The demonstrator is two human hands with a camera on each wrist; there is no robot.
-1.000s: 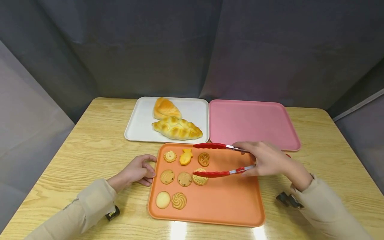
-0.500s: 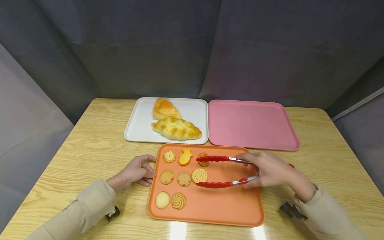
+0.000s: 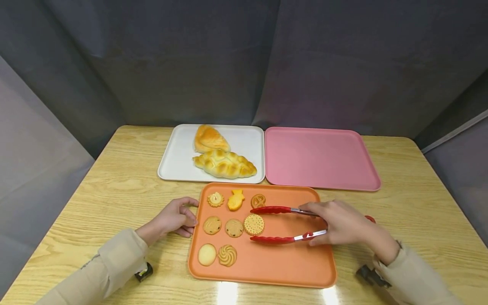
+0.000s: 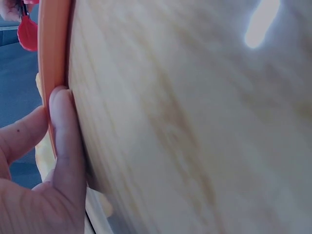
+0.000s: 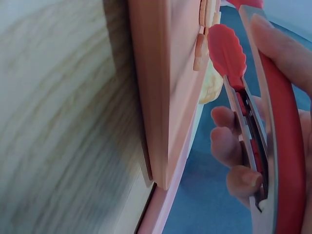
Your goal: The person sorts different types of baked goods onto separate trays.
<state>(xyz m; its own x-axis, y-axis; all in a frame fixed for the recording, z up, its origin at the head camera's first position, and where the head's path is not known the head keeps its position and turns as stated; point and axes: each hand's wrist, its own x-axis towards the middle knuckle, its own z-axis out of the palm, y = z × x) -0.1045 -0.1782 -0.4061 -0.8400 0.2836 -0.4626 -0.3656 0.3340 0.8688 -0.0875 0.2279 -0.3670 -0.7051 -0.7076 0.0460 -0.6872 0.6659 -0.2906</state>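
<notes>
One round cracker [image 3: 253, 224] lies on the orange tray [image 3: 282, 267], between the parted tips of red tongs [image 3: 272, 240]; whether either touches it cannot be told. The right hand [image 3: 339, 222] grips the tongs; the left hand [image 3: 176, 217] touches the tray's left rim, thumb and finger apart. Seven other cookies [image 3: 234, 228] share the tray. Beyond, on the table [image 3: 122, 169], lie a white tray [image 3: 177, 154] bearing two breads [image 3: 225, 164] and, at right, a pink tray [image 3: 320, 156].

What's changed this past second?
The right hand moved the red tongs toward the near edge of the orange tray; they now flank the dotted cracker in the head view. Nothing grasped or released. The left hand stays at the tray; the cookies lie unmoved.
</notes>
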